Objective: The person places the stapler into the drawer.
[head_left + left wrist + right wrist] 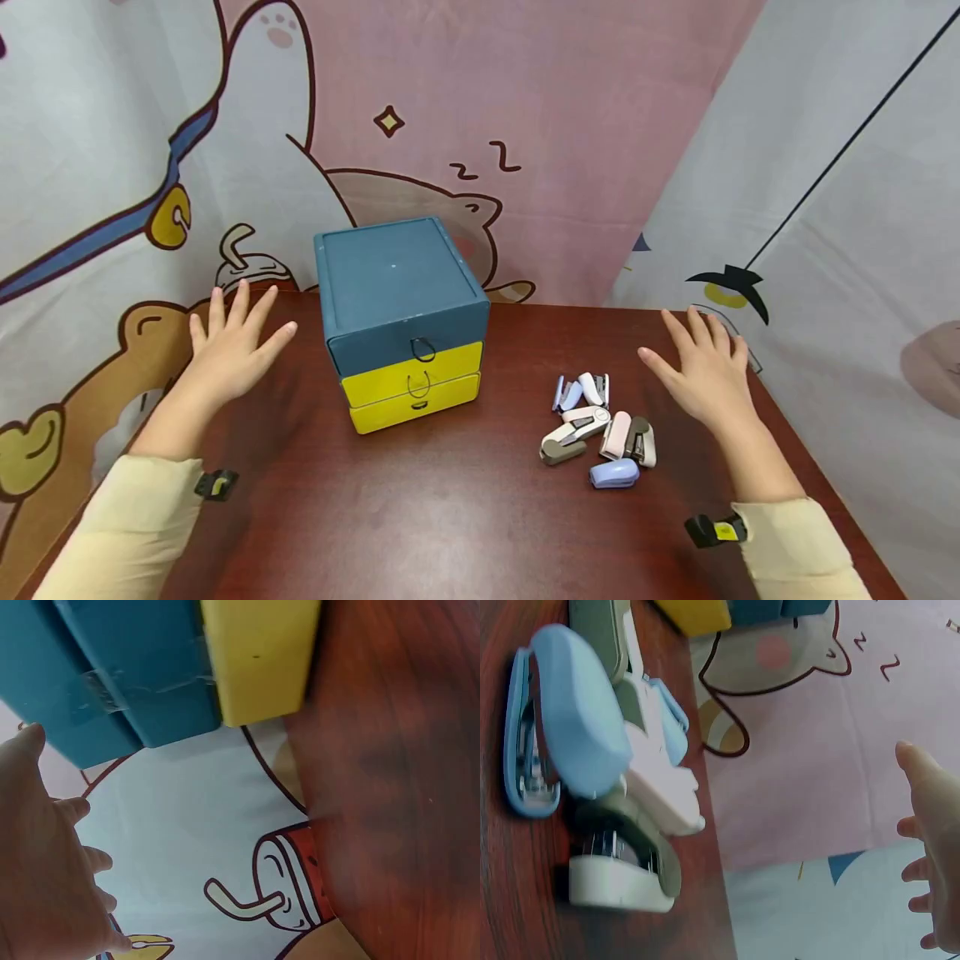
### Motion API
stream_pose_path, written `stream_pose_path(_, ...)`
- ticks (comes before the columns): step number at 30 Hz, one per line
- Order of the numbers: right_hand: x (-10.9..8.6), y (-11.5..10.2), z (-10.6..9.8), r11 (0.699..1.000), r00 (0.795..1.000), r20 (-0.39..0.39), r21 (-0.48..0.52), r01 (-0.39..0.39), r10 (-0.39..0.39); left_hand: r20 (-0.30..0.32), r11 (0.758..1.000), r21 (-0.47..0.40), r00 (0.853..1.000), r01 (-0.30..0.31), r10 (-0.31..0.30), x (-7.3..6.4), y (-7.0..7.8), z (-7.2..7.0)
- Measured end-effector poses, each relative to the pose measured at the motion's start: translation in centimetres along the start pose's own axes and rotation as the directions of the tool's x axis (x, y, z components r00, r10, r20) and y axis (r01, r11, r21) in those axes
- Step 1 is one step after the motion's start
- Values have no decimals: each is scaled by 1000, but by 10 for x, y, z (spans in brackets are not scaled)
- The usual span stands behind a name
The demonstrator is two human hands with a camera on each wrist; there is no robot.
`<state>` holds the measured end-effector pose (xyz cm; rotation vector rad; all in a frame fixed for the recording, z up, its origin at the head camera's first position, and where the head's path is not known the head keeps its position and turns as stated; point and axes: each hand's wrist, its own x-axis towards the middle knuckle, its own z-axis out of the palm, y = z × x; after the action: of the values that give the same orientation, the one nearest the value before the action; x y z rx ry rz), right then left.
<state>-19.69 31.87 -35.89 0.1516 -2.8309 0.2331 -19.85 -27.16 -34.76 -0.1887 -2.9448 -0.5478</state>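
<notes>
My left hand (231, 354) is raised with spread fingers to the left of a small drawer box (393, 275), holding nothing. In the left wrist view its fingers (94, 859) reach in beside the box's blue side (165, 690). The box has a blue top and yellow drawers (416, 387) below, with small loop handles in front. My right hand (705, 375), also empty with fingers apart, hovers right of a group of mini staplers. Among them are a blue stapler (615, 473), a pink stapler (617, 435) and a grey-and-white stapler (622, 862).
The dark reddish-brown table (450, 517) runs back to a cartoon-printed curtain (585, 167), which also hangs along both sides. The drawer box stands left of centre, the staplers lie close together to its right. Each wrist wears a black strap (716, 530).
</notes>
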Motion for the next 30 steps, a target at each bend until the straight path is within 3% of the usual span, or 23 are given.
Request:
stream_pose_path(7, -3, -24, -9, 997, 995, -88, 51, 56, -52, -83, 993, -115, 996, -34, 25, -2, 13, -4)
stream_pose_path(12, -6, -44, -16, 986, 980, -169, 111, 122, -103, -154, 967, -235, 986, -94, 58, -2, 24, -3)
stream_pose_path(16, -8, -62, -19, 965, 956, -249, 169, 199, -153, -194, 931, -339, 978, -137, 73, -3, 33, -1)
stream_pose_path(23, -11, -90, -19, 906, 891, -385, 241, 348, -240, -229, 854, -492, 971, -172, 64, -4, 40, 4)
stream_pose_path(27, -12, -105, -16, 868, 857, -432, 268, 418, -279, -219, 812, -558, 974, -171, 54, -4, 45, 7)
stream_pose_path(30, -14, -116, -13, 839, 848, -440, 305, 451, -296, -222, 781, -599, 974, -178, 52, -4, 49, 11)
